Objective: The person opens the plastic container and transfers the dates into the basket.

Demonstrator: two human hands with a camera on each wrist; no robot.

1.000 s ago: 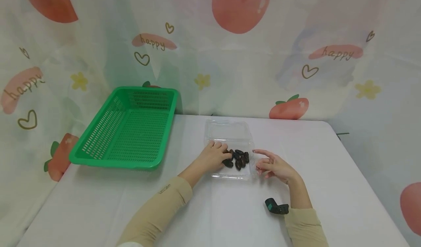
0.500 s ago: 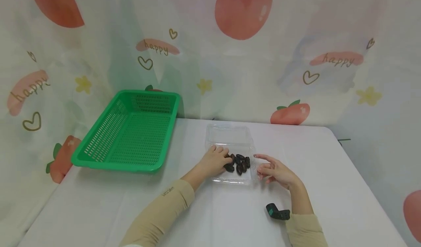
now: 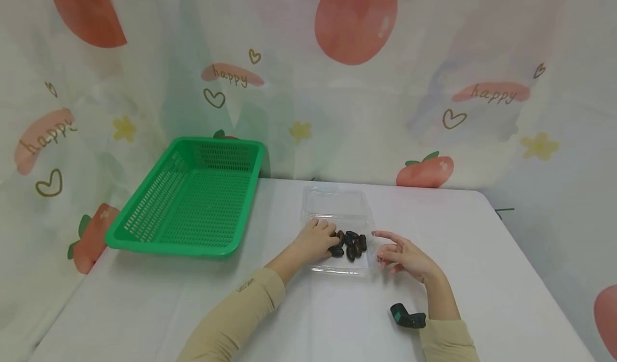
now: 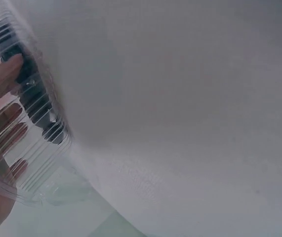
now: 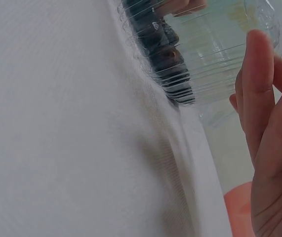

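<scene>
A clear plastic clamshell box [image 3: 337, 270] lies with its lid back, holding several dark brown, oval dates [image 3: 352, 250]. Over its left side reaches my left hand [image 3: 315, 241], fingers loosely bent and spread among the dates. In the left wrist view the thumb [image 4: 10, 71] touches the dark dates [image 4: 34, 98], seen through the ribbed wall; no grip on one shows. My right hand [image 3: 405, 255] hovers just off the box's right side, index finger extended and the others loosely bent, holding nothing. The right wrist view shows its fingers [image 5: 259, 89] beside the clear box [image 5: 220, 59].
A green slotted plastic basket [image 3: 202, 206] stands at the back left of the white table [image 3: 337, 319]. Close to the right sleeve is a small black device [image 3: 407, 317]. A fruit-printed curtain [image 3: 337, 110] hangs behind the table.
The head view has tilted slightly, so everything sits a little lower in it. Both hands, the box and the dates keep nearly the same places relative to each other.
</scene>
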